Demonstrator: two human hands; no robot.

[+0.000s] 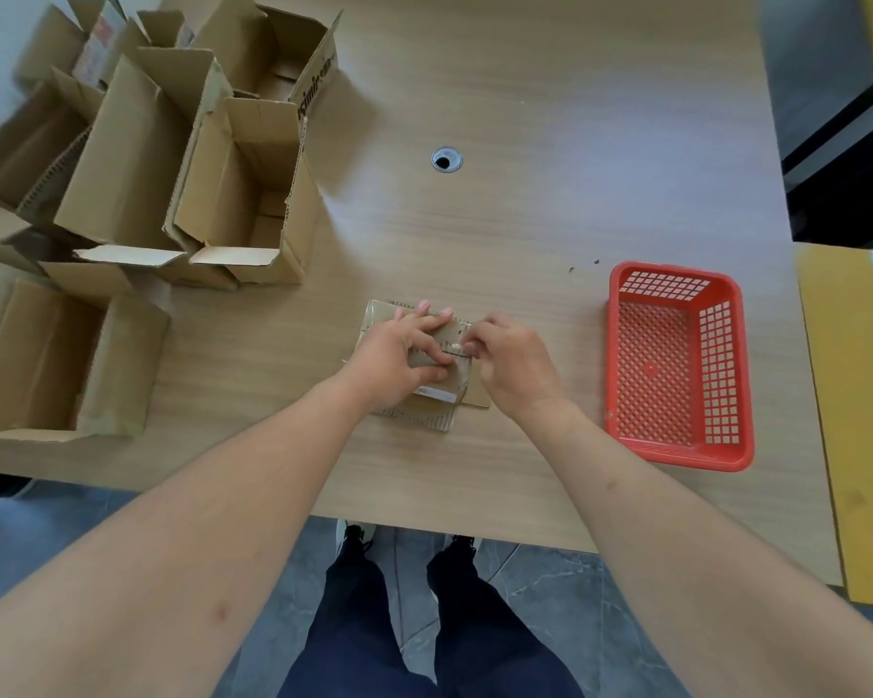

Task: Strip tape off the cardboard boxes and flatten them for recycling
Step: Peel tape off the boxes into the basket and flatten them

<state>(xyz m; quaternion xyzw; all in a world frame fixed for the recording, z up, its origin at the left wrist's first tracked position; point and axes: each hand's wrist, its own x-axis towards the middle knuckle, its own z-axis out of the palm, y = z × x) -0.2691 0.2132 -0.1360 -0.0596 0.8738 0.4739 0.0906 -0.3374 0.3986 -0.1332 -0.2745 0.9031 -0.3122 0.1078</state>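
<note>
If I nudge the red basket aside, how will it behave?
The red basket looks empty and its walls are perforated plastic, so it is probably light. Its wide flat base on the smooth table suggests it slides rather than tips. It probably holds its shape when pushed.

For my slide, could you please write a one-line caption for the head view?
Both hands work on a small cardboard box on the table, right hand pinching tape, red basket alongside.
</note>
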